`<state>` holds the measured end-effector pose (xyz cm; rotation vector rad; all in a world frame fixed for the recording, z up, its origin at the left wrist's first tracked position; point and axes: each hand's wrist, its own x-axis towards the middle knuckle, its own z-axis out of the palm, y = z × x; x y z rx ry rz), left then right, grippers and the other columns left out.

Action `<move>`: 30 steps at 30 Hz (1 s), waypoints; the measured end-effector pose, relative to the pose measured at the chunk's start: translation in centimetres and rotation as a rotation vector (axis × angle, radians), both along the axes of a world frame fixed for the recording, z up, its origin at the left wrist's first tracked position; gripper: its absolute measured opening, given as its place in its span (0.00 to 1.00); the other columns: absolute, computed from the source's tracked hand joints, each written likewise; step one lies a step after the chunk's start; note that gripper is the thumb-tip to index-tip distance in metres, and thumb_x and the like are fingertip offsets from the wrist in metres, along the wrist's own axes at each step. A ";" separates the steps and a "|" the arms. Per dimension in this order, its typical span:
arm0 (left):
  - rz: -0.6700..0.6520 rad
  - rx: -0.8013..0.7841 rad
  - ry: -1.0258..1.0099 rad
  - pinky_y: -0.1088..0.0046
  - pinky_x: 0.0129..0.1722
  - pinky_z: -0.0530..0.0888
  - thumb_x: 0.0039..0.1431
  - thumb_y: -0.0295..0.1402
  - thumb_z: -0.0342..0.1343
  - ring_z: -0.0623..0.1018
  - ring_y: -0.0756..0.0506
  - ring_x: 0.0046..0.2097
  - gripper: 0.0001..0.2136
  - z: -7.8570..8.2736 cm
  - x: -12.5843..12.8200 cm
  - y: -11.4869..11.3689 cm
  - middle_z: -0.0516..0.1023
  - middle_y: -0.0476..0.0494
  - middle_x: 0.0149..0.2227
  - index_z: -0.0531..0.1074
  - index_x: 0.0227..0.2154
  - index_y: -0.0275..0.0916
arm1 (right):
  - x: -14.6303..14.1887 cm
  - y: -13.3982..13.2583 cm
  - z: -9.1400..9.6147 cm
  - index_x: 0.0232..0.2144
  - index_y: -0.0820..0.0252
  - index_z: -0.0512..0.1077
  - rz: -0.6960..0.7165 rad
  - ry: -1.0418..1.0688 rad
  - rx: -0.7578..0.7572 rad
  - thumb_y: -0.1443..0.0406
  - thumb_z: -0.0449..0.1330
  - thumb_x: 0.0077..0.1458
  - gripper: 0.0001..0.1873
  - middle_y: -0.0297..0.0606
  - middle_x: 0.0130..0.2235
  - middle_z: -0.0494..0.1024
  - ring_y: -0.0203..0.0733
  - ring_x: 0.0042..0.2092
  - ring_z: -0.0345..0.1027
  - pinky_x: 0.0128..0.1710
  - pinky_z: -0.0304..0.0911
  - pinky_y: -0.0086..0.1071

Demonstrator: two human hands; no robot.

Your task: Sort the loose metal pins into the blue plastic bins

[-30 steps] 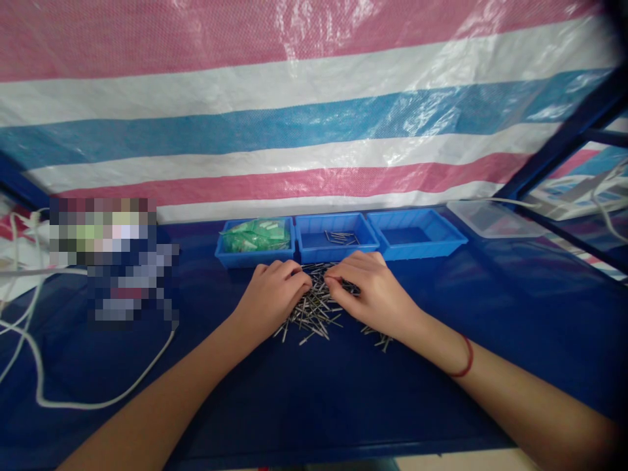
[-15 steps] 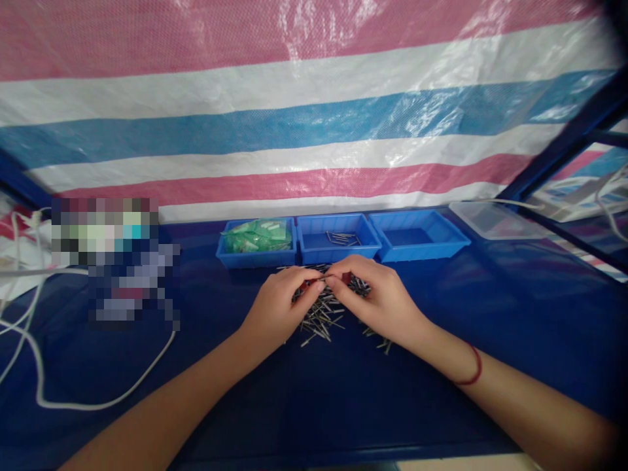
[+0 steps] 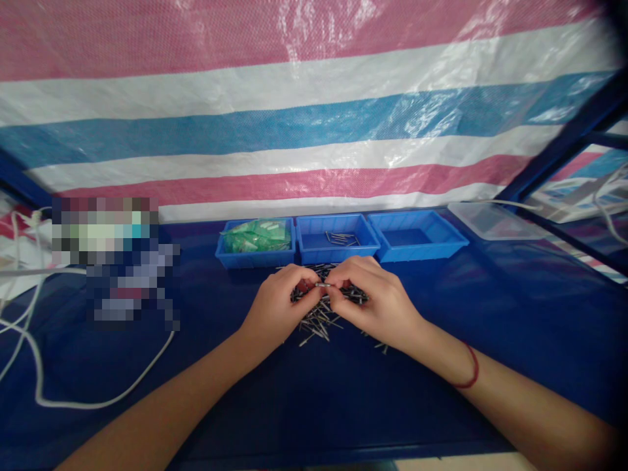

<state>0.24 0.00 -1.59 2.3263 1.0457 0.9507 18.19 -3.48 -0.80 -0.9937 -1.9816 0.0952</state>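
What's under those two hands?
A pile of thin metal pins on the blue table shows between the left hand and right hand, which pinch a small metal piece. Whatever lies directly beneath the hands is covered, so I can't tell.

Place: workshop-type workstation, probably. Evidence: blue table (image 3: pixel 314 405) within metal frame (image 3: pixel 564 139); striped plastic sheet (image 3: pixel 294 127) hung behind; row of blue bins (image 3: pixel 338 253); loose metal pins (image 3: pixel 318 322) heaped.
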 end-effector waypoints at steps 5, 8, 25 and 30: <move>0.030 0.021 -0.066 0.75 0.34 0.68 0.56 0.29 0.56 0.72 0.51 0.32 0.03 0.4 -0.1 0.1 0.72 0.51 0.28 0.68 0.28 0.38 | 0.8 0.5 -0.1 0.31 0.59 0.67 -0.008 -0.108 0.057 0.70 0.56 0.56 0.02 0.35 0.32 0.76 0.39 0.35 0.68 0.39 0.58 0.36; 0.038 0.046 -0.069 0.75 0.34 0.67 0.57 0.29 0.56 0.72 0.51 0.32 0.04 0.6 -0.1 0.1 0.72 0.51 0.28 0.68 0.28 0.39 | 0.9 0.6 -0.1 0.32 0.59 0.68 -0.009 -0.138 0.035 0.69 0.55 0.57 0.02 0.35 0.33 0.76 0.39 0.35 0.68 0.39 0.58 0.36; -0.218 0.151 0.353 0.68 0.39 0.61 0.61 0.33 0.53 0.72 0.46 0.39 0.06 0.6 -0.1 -0.4 0.76 0.48 0.36 0.74 0.34 0.41 | 4.0 3.4 -0.6 0.38 0.59 0.72 -0.552 -0.117 0.046 0.62 0.55 0.58 0.09 0.39 0.35 0.77 0.44 0.36 0.67 0.37 0.55 0.37; -0.237 0.234 0.494 0.66 0.37 0.58 0.59 0.39 0.55 0.70 0.45 0.39 0.08 -0.1 0.4 -1.4 0.74 0.46 0.35 0.75 0.33 0.41 | 2.5 1.9 -0.1 0.38 0.58 0.71 -0.393 -0.110 0.027 0.64 0.54 0.58 0.08 0.39 0.36 0.77 0.46 0.39 0.68 0.40 0.56 0.39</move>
